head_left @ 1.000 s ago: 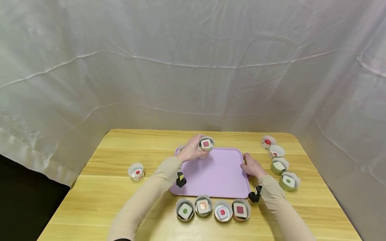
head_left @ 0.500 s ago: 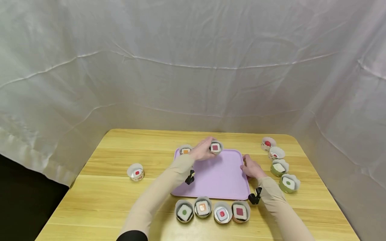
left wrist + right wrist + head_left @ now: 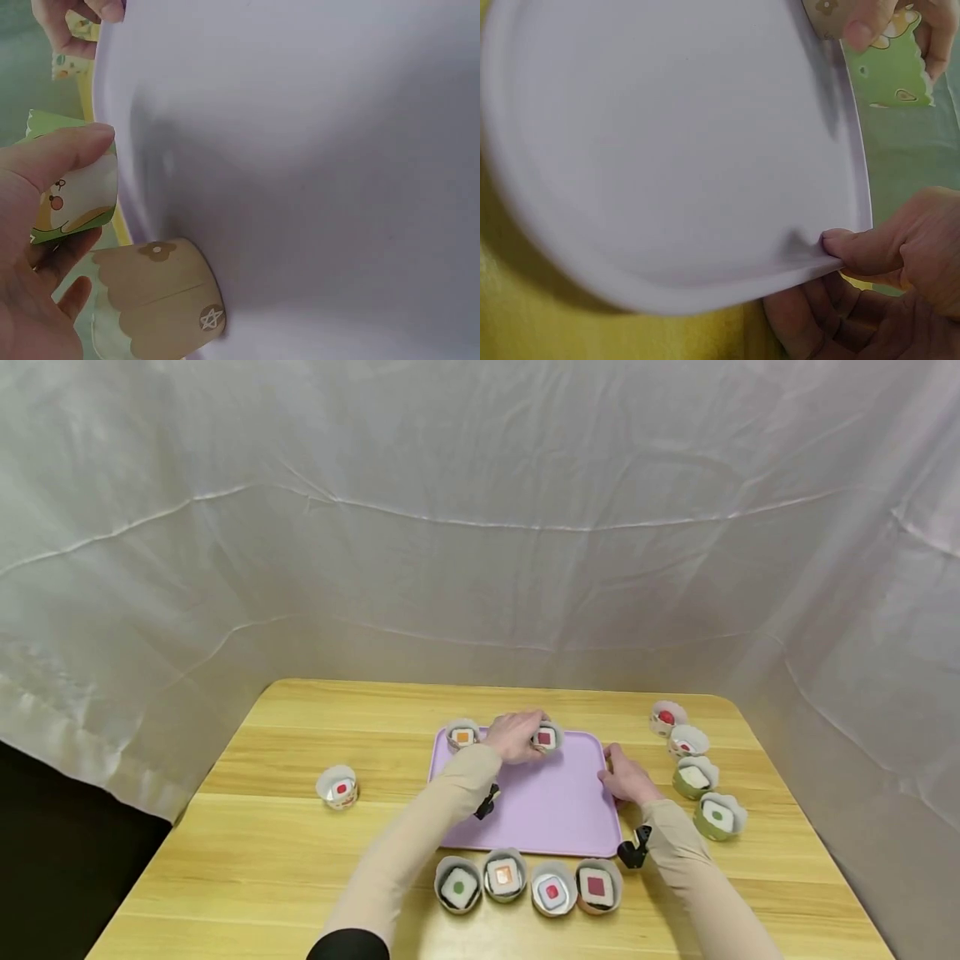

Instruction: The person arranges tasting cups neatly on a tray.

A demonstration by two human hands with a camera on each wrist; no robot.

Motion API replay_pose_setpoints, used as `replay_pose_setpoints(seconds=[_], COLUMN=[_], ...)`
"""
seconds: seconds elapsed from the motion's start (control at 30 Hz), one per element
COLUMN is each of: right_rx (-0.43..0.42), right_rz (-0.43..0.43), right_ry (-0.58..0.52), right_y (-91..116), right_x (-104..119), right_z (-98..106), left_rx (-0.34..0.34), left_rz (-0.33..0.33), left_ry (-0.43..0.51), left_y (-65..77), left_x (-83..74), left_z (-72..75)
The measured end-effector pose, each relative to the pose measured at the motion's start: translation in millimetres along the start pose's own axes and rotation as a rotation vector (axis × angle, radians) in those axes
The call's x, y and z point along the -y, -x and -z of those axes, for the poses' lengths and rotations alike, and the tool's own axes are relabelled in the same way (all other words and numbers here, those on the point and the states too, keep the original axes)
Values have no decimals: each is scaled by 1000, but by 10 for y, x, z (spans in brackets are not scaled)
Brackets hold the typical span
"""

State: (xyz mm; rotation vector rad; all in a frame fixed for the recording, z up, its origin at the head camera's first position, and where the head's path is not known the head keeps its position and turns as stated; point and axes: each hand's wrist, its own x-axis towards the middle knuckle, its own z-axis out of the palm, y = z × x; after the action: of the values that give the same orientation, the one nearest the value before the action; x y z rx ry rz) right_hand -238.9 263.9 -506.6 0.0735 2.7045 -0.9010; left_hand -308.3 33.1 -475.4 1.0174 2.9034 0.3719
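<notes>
- Pale purple, the tray (image 3: pixel 558 802) lies on the wood-grain tabletop (image 3: pixel 247 877), its far rim beneath the left hand.
- The left hand (image 3: pixel 516 737) grips a green printed cup (image 3: pixel 90 184) at the tray's far edge, thumb on one side and fingers (image 3: pixel 71 259) curled on the other; whether its base touches the tray, I cannot tell. Inside sits a white block (image 3: pixel 545 739) with a dark red centre.
- Just beside it, a brown cup (image 3: pixel 161 300) with a flower print stands in the tray's far left corner, its block orange-centred.
- The right hand (image 3: pixel 628 777) pinches the tray's right rim near the far corner, thumb above, other fingers bent below.
- Along the near rim, four cups form a row: green-centred (image 3: pixel 458 887), orange-centred (image 3: pixel 505 877), red-centred (image 3: pixel 553 891) and dark-red-centred (image 3: pixel 597 887).
- Four more cups (image 3: pixel 688 742) line the tabletop's right side; a lone cup (image 3: pixel 338 788) stands well left of the tray.
- Beige sleeves (image 3: pixel 416 831) cover both arms, and grey-white fabric (image 3: pixel 450 568) hangs behind.
</notes>
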Motion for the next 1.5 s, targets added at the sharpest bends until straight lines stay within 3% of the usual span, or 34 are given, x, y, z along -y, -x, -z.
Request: replay_pose_setpoints(seconds=[0.2,0.47,0.8,1.17,1.5], right_rx=[-2,2,9,9,10], right_rz=[2,2,-15,-21,-31], right_ry=[-8,-14,-11,-10,-16], right_y=[15,33,20,10,6], right_x=[2,1,-22,-22,-23], right_z=[3,19,4,19,9], left_rx=[35,50,63,16,13], left_rz=[17,-1,52,68,92], left_ry=[-48,36,-46,-20,-26], left_y=[-3,-64,-71,-87,-75], left_x=[-33,-46,-91,-108,-157], left_z=[-14,-99,-196,-228,-218])
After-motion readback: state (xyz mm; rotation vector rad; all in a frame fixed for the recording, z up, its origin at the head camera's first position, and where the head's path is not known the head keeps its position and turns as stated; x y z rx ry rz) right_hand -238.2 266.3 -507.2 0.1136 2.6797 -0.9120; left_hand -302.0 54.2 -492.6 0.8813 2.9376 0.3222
